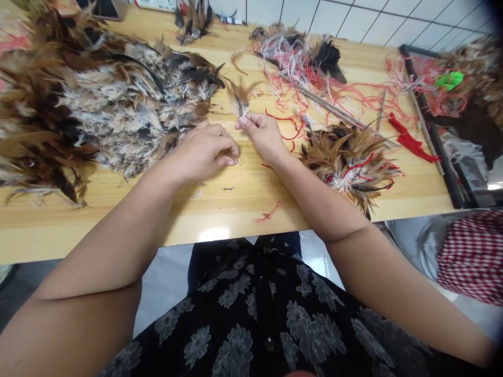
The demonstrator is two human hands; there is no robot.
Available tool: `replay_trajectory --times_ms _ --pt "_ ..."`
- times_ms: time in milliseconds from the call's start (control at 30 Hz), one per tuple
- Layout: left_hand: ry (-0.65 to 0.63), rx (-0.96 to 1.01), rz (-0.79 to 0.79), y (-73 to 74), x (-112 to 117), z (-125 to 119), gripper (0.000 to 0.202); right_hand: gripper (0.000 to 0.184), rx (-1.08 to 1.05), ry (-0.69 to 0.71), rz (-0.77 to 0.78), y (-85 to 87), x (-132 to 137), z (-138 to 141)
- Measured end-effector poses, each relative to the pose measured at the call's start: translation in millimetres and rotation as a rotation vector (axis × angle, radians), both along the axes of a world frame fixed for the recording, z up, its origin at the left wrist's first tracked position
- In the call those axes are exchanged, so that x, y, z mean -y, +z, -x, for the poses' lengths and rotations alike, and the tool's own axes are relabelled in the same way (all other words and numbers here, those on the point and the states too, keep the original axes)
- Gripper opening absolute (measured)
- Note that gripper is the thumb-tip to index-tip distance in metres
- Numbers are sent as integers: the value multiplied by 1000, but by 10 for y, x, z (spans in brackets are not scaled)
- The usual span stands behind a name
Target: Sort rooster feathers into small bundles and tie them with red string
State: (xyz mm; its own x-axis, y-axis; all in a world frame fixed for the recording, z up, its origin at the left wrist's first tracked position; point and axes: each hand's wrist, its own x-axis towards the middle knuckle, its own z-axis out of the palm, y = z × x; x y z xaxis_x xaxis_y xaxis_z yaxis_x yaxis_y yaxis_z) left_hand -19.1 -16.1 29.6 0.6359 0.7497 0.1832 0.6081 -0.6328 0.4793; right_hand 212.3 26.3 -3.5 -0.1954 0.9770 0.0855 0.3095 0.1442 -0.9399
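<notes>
My right hand (264, 134) is closed in a pinch on a small bunch of brown and white feathers (240, 97) that fans upward from its fingertips. My left hand (204, 152) rests on the wooden table (118, 220) just left of it, fingers curled shut with the tips pressed together; what they hold, if anything, is too small to see. A large heap of brown, black and white feathers (98, 99) lies right beside my left hand. A tied bundle of tan feathers with red string (349, 159) sits to the right of my right wrist.
Red and white string scraps (306, 78) and thin sticks (330, 107) litter the far middle of the table. A red strip (411, 140) lies at the right. A dark tray (444, 157) with feathers and a green scrap (450, 79) stands beyond the table's right edge. Red checked cloth (473, 256) lies lower right.
</notes>
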Motion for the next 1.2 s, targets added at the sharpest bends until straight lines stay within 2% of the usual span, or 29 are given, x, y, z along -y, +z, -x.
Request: replay_trajectory --times_ms 100,200,333,400,600,800,867,933,1067,1200 --pt "-21 -16 1 -26 2 -65 12 39 30 22 -36 15 32 10" --pt "25 -12 -4 -54 -19 -63 11 37 64 43 -92 -5 45 11" --pt "270 21 -94 -79 -77 39 15 38 98 58 -102 -44 29 0" --pt "354 -2 -156 -68 -100 96 15 39 93 66 -89 -40 24 -4" --pt "247 -35 -270 -1 -97 165 11 50 49 103 -30 21 31 -2" --pt "195 -70 -407 -17 -100 139 42 56 -75 180 24 -60 -35 -38" --pt "188 -68 -407 -21 -100 130 44 55 -62 193 6 -83 -46 -52" --pt "179 -28 -397 -25 -96 127 37 53 -33 190 -14 -81 -41 -55" --pt "172 23 -426 -37 -75 124 33 44 32 187 -25 -30 -7 -31" --pt "218 76 -338 -32 -54 93 32 40 79 193 -37 -9 8 0"
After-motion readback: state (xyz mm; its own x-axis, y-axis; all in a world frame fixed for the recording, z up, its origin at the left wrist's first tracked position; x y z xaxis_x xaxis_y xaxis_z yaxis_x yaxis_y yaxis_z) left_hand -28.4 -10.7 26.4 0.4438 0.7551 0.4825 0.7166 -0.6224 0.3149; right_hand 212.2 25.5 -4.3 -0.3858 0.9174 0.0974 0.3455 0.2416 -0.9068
